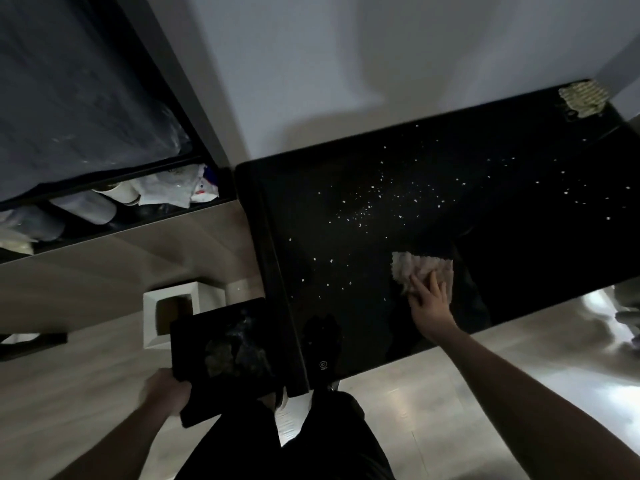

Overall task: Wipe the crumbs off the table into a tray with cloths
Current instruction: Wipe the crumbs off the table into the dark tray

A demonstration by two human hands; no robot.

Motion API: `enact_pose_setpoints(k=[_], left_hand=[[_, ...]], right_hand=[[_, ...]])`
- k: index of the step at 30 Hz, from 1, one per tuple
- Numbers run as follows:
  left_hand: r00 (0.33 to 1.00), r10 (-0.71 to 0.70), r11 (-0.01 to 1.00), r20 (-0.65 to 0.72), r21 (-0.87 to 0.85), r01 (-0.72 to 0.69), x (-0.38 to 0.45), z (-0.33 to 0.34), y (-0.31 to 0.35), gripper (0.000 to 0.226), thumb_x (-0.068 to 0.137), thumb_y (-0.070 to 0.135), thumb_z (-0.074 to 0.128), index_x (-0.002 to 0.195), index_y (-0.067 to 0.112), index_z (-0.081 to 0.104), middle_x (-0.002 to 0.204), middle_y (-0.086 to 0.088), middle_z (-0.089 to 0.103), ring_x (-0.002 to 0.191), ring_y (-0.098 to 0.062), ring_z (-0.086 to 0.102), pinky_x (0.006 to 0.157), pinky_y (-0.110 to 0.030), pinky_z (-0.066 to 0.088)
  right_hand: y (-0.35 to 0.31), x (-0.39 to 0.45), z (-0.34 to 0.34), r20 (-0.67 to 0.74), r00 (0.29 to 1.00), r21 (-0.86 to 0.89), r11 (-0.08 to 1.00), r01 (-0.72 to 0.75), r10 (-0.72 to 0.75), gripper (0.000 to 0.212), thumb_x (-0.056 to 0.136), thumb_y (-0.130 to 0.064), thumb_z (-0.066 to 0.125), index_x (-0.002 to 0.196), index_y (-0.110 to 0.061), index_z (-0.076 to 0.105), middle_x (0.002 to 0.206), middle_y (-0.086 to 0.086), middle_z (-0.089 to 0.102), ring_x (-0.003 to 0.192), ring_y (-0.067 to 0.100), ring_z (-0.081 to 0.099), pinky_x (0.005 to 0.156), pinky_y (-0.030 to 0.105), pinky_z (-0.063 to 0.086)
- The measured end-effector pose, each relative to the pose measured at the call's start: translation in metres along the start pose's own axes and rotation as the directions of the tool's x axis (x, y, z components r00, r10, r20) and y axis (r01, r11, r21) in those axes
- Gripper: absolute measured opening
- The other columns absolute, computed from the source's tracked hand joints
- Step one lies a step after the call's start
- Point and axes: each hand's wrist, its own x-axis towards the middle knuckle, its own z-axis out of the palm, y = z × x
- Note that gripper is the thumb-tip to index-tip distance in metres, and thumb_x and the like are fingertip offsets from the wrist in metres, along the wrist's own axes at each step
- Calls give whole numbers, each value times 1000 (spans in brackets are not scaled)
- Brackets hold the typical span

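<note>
R hand (427, 295) flat, fingers spread, pressing pale cloth (420, 270) on black table (519, 237), crumbs (360, 209) just beyond. L hand (168, 393) grips tray (221, 348) at table edge. Cloth prob. soft, light; palm-down hold suits.

From my feed I see both forearms bare, no sleeves, watch or rings showing on the left hand (168, 393) or the right hand (427, 299). Below them I see black trousers (287, 441), loose and plain, with no markings I can make out.
</note>
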Motion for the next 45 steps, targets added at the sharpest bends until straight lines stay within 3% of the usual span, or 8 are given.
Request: enact_pose_setpoints(k=[3, 8, 12, 17, 24, 32, 36, 45], left_hand=[[1000, 16, 1000, 5, -12, -16, -22, -10, 16, 24, 88, 13, 65, 104, -2, 72, 100, -22, 73, 94, -37, 71, 67, -29, 45], [996, 65, 998, 56, 5, -66, -24, -17, 31, 21, 91, 8, 62, 103, -7, 70, 103, -27, 72, 98, -40, 69, 69, -31, 44], [990, 108, 993, 91, 38, -112, -19, -23, 37, 16, 85, 9, 60, 72, 5, 68, 73, -15, 71, 73, -34, 70, 60, -32, 47], [982, 160, 983, 96, 70, -167, -10, -25, 44, 19, 86, 12, 58, 68, 10, 65, 71, -10, 69, 71, -30, 69, 59, -32, 47], [959, 219, 966, 182, 95, -238, -3, -33, 51, 13, 88, 15, 59, 80, 11, 67, 84, -12, 73, 85, -32, 73, 62, -28, 47], [950, 276, 949, 145, 118, -293, -7, -40, 63, 13, 90, 18, 60, 95, 8, 68, 100, -16, 74, 94, -33, 71, 67, -30, 46], [945, 285, 941, 162, 142, -308, -4, -45, 64, 25, 87, 20, 63, 105, 5, 73, 103, -16, 73, 98, -33, 71, 69, -29, 46], [939, 296, 939, 177, 127, -320, -6, -49, 63, 26, 87, 18, 58, 97, -2, 71, 95, -24, 72, 93, -38, 71, 73, -43, 56]], right_hand=[[-12, -8, 15, 112, 987, -145, 985, -97, 114, 62, 106, -55, 37, 162, -44, 13, 174, 5, -10, 159, 35, -10, 128, 57, 1], [-24, -18, 25, -4, 993, -98, 988, -117, 117, 85, 88, -68, 59, 157, -32, 26, 171, 9, 10, 158, 36, 4, 125, 61, 17], [-28, -9, 31, -12, 991, -183, 974, -135, 135, 112, 86, -73, 60, 164, -28, -7, 171, 6, -19, 157, 35, -18, 123, 65, 3], [-40, -23, 64, -96, 988, -130, 983, -132, 120, 76, 105, -55, 37, 165, -33, -3, 173, 7, -15, 158, 35, -18, 125, 64, -2], [-78, -83, 139, -258, 965, 76, 995, 61, -40, 56, 104, -25, 48, 159, -29, 37, 171, 1, 17, 160, 23, 2, 128, 55, 15], [-198, -148, 203, -31, 996, 417, 904, 91, -86, 51, 106, -20, 47, 149, -46, 45, 162, -26, 27, 153, -1, 24, 124, 30, 31], [-228, -148, 193, -2, 997, 558, 827, 66, -78, 42, 105, -22, 47, 145, -25, 58, 139, -13, 64, 130, 2, 58, 113, 32, 46], [-149, -94, 79, -295, 941, 489, 872, -1, 166, 39, 108, -20, 50, 145, -25, 58, 141, -13, 61, 129, 8, 57, 105, 17, 39]])
